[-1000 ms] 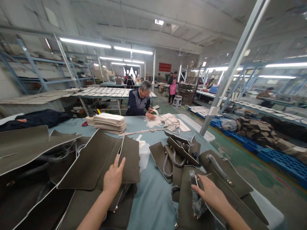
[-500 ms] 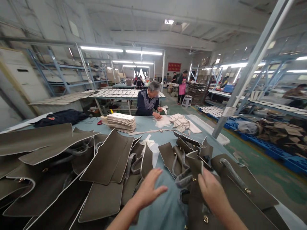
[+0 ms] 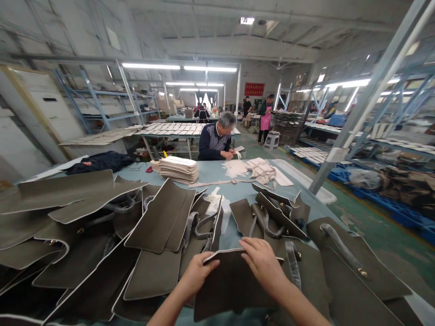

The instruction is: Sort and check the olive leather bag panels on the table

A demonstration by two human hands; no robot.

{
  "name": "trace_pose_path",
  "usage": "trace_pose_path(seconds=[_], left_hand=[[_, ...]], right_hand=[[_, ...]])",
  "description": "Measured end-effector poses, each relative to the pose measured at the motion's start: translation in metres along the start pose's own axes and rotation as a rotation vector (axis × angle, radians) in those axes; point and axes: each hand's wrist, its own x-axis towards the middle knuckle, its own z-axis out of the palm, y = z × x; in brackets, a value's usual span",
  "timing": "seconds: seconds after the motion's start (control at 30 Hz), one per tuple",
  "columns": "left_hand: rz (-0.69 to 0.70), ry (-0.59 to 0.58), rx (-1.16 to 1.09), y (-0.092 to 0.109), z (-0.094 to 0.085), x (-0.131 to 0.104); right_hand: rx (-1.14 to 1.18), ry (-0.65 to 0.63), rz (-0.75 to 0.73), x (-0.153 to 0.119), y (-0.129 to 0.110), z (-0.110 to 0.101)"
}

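Observation:
A dark olive-brown bag panel (image 3: pixel 231 280) with a pale edge is held low in front of me, tilted up off the table. My left hand (image 3: pixel 198 274) pinches its upper left corner, thumb on the near face. Over its top edge lies my right hand (image 3: pixel 261 260), fingers together and gripping; the thumb is hidden. Just right of that hand is a plastic-wrapped handle (image 3: pixel 292 265) on another bag piece (image 3: pixel 312 271). Beyond my hands lie more bag pieces with wrapped handles (image 3: pixel 205 228) and small gold fittings.
Overlapping bag panels (image 3: pixel 159 217) cover the left side of the blue-green table (image 3: pixel 210 170). A stack of pale pieces (image 3: pixel 179 170) and fabric scraps (image 3: pixel 261 170) lie farther back. A co-worker (image 3: pixel 217 138) handles a piece across the table. A metal post (image 3: pixel 356 108) rises at right.
My left hand, empty and spread before, now pinches the panel's corner. My right hand has moved left, and the panel has swung across in front of me. The view has shifted slightly.

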Motion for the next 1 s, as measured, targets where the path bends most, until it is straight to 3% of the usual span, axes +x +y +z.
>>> trace_pose_path(seconds=[0.1,0.23,0.47,0.53,0.6,0.67,0.7,0.8,0.9,1.0], left_hand=[[-0.037,-0.001,0.027,0.000,-0.009,0.003],[-0.060,-0.025,0.008,-0.003,-0.016,0.003],[0.007,0.036,0.143,-0.005,-0.025,0.010],[0.076,0.142,0.318,-0.009,-0.023,0.012],[0.213,0.341,0.567,-0.013,-0.014,0.010],[0.452,0.496,0.826,-0.018,-0.001,0.004],[0.587,0.513,0.928,-0.021,0.007,0.001],[0.834,0.394,1.083,-0.031,0.027,-0.006],[0.844,0.292,1.152,-0.043,0.036,-0.005],[0.818,0.215,1.211,-0.051,0.032,0.000]], right_hand=[[0.079,-0.216,0.080,0.004,0.013,0.004],[0.227,-0.267,0.210,0.003,0.021,0.010],[0.434,-0.512,0.247,0.016,0.027,0.019],[0.584,-0.560,0.356,0.016,0.027,0.031],[0.733,-0.598,0.482,0.015,0.025,0.045],[0.839,-0.628,0.585,0.013,0.021,0.057],[0.874,-0.641,0.616,0.013,0.018,0.061],[0.941,-0.648,0.647,0.011,0.011,0.070],[0.963,-0.648,0.646,0.010,0.009,0.077],[0.942,-0.675,0.633,0.010,0.011,0.086]])
